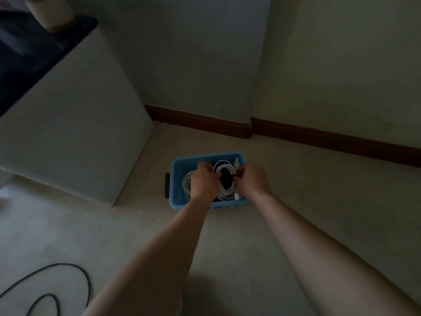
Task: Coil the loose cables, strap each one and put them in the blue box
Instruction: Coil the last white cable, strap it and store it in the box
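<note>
A blue box [180, 165] stands on the pale floor near the wall corner. Over it I hold a coiled white cable [224, 166] with both hands. My left hand [204, 181] grips the coil's left side, fingers curled round it. My right hand [249, 181] pinches the coil's right side where a black strap [234, 177] shows. Another white coil [186, 182] lies in the box, partly hidden under my left hand. A loose black cable [68, 269] lies on the floor at the lower left.
A white cabinet [75, 133] with a dark top stands to the left of the box. Walls with a dark brown skirting board [319, 137] run behind and to the right. The room is dim.
</note>
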A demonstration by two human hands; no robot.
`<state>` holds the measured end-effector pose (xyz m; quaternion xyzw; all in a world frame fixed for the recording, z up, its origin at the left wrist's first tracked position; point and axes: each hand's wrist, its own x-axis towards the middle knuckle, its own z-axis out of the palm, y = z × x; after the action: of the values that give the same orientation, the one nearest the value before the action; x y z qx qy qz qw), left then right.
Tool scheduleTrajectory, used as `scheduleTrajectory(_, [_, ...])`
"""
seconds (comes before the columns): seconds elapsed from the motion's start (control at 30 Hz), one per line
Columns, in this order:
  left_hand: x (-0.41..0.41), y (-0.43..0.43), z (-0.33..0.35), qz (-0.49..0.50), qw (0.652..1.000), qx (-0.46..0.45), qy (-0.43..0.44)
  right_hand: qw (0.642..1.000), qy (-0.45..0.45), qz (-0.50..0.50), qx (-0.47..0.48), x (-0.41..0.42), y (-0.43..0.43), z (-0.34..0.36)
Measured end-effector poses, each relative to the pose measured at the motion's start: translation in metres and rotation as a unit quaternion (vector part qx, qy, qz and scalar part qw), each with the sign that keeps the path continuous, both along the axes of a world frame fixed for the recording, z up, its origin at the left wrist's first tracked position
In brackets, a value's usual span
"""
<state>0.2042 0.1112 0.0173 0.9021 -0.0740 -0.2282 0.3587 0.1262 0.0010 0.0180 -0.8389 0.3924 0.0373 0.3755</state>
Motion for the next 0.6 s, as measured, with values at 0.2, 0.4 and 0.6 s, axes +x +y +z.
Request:
scheduleTrajectory(0.2, [-0.011,-0.006,-0.021,-0.089,0.983,0.113,-0.114,0.991,0.016,0.109,-0.08,-0.014,0.002,-0.017])
scheduleTrajectory(0.4, [-0.011,-0.001,-0.03,-0.182,0.934,0.245,-0.183,0.97,0.095,0.202,-0.095,-0.019,0.004,-0.03])
scheduleTrajectory(0.6, [-0.005,0.003,-0.029,-0.186,0.947,0.219,-0.142,0.975,0.085,0.19,-0.078,-0.019,0.006,-0.027])
